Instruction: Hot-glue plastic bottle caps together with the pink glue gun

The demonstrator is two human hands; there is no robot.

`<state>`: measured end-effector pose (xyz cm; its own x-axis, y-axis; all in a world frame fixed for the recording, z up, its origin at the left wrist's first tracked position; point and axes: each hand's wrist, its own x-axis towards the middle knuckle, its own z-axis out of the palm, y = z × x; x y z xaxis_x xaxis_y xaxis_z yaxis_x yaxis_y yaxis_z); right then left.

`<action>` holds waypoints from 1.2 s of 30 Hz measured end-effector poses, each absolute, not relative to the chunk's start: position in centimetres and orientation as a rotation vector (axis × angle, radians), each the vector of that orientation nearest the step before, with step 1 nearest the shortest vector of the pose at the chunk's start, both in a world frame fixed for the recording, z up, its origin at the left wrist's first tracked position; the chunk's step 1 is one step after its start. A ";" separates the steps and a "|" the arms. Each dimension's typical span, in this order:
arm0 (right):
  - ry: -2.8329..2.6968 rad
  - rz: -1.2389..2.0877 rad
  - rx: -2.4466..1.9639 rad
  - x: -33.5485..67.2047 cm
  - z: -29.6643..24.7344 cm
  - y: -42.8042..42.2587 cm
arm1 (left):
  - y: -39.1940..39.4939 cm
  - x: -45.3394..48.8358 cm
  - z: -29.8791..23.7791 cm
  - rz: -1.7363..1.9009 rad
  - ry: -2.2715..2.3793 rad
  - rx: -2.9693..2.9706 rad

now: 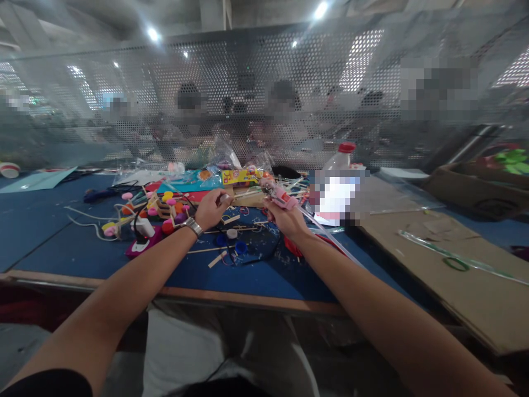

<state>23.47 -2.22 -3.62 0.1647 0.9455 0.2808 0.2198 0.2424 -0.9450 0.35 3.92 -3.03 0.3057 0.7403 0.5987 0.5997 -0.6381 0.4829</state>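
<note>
My right hand (287, 220) is closed around a pink glue gun (285, 198); a long clear glue stick (334, 240) trails from its back along my forearm. The gun's front end points up and left, over the cluttered middle of the table. To the left, my left hand (212, 208) is closed in a pinch, with a watch on its wrist. What its fingertips hold is too small to make out. A thin pale stick (246, 193) lies between the two hands. Below them are blue caps (240, 247), a white cap (232, 234) and scattered wooden strips (217, 259).
Colourful pom-poms (167, 196) and a purple power strip (144, 242) are left of my left hand. A red-capped bottle (341, 157) and a lit phone screen (336, 196) stand to the right. Cardboard (438, 264) covers the right side. A perforated screen (248, 71) closes off the back.
</note>
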 end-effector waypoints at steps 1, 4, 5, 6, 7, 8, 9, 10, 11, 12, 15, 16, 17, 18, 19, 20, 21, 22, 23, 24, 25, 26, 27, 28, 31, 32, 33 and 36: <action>-1.322 0.771 -1.237 23.5 -3.6 -2.2 | 3.9 0.4 -3.0 1.236 1.243 2.396; -1.345 0.770 -1.256 23.6 -3.7 -2.3 | 3.9 0.4 -2.9 1.223 1.239 2.386; -1.355 0.772 -1.263 23.6 -3.7 -2.2 | 3.9 0.4 -2.9 1.219 1.241 2.380; -1.362 0.777 -1.272 23.6 -3.8 -2.2 | 3.9 0.4 -2.9 1.214 1.245 2.373; -1.364 0.786 -1.281 23.6 -3.8 -2.1 | 3.8 0.4 -2.9 1.208 1.250 2.365; -1.365 0.798 -1.290 23.6 -3.9 -2.1 | 3.8 0.4 -2.9 1.204 1.254 2.354; -1.363 0.809 -1.298 23.5 -4.0 -2.0 | 3.8 0.4 -2.9 1.203 1.256 2.339; -1.362 0.820 -1.301 23.5 -4.0 -2.0 | 3.8 0.5 -2.8 1.205 1.254 2.318; -1.362 0.828 -1.300 23.5 -4.1 -2.0 | 3.7 0.5 -2.8 1.212 1.250 2.289; -1.366 0.832 -1.296 23.5 -4.1 -2.1 | 3.7 0.5 -2.8 1.222 1.249 2.254; -1.377 0.848 -1.286 23.4 -4.0 -2.2 | 3.8 0.5 -2.8 1.253 1.253 2.153; -1.379 0.855 -1.284 23.4 -4.0 -2.3 | 3.8 0.5 -2.9 1.262 1.244 2.133; -1.380 0.861 -1.282 23.3 -3.9 -2.3 | 3.8 0.5 -2.9 1.272 1.226 2.124; -1.381 0.865 -1.278 23.3 -4.0 -2.3 | 3.9 0.5 -2.9 1.283 1.200 2.123; -1.381 0.866 -1.277 23.3 -4.0 -2.2 | 3.9 0.5 -3.0 1.294 1.172 2.124; -1.380 0.862 -1.276 23.3 -4.0 -2.2 | 3.9 0.5 -3.1 1.305 1.148 2.122; -1.380 0.856 -1.274 23.3 -4.1 -2.1 | 4.0 0.5 -3.1 1.311 1.128 2.113; -1.381 0.851 -1.273 23.3 -4.1 -2.1 | 4.0 0.5 -3.2 1.313 1.110 2.098; -1.384 0.848 -1.275 23.3 -4.1 -2.1 | 4.0 0.6 -3.3 1.310 1.091 2.078; -1.389 0.843 -1.277 23.4 -4.1 -2.1 | 4.0 0.6 -3.4 1.305 1.071 2.057; -1.394 0.841 -1.278 23.4 -4.1 -2.1 | 4.0 0.6 -3.5 1.296 1.050 2.040; -1.396 0.843 -1.277 23.4 -4.1 -2.1 | 4.1 0.6 -3.5 1.289 1.034 2.032; -1.394 0.847 -1.278 23.4 -4.0 -2.2 | 4.1 0.6 -3.5 1.286 1.028 2.035; -1.388 0.852 -1.280 23.4 -4.0 -2.2 | 4.1 0.6 -3.5 1.286 1.032 2.045; -1.366 0.870 -1.288 23.3 -3.9 -2.3 | 4.0 0.6 -3.4 1.299 1.076 2.103; -1.361 0.868 -1.294 23.3 -3.9 -2.3 | 3.9 0.6 -3.2 1.299 1.087 2.121; -1.360 0.865 -1.298 23.3 -3.9 -2.3 | 3.8 0.6 -3.1 1.294 1.093 2.133; -1.363 0.854 -1.296 23.3 -3.8 -2.3 | 3.5 0.6 -2.8 1.267 1.109 2.154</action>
<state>23.29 -2.28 -3.85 0.1058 0.9745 0.1978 0.2463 0.1670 -0.9547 0.61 3.50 -2.83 0.2723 0.7966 0.5397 0.4293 -0.6025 0.6728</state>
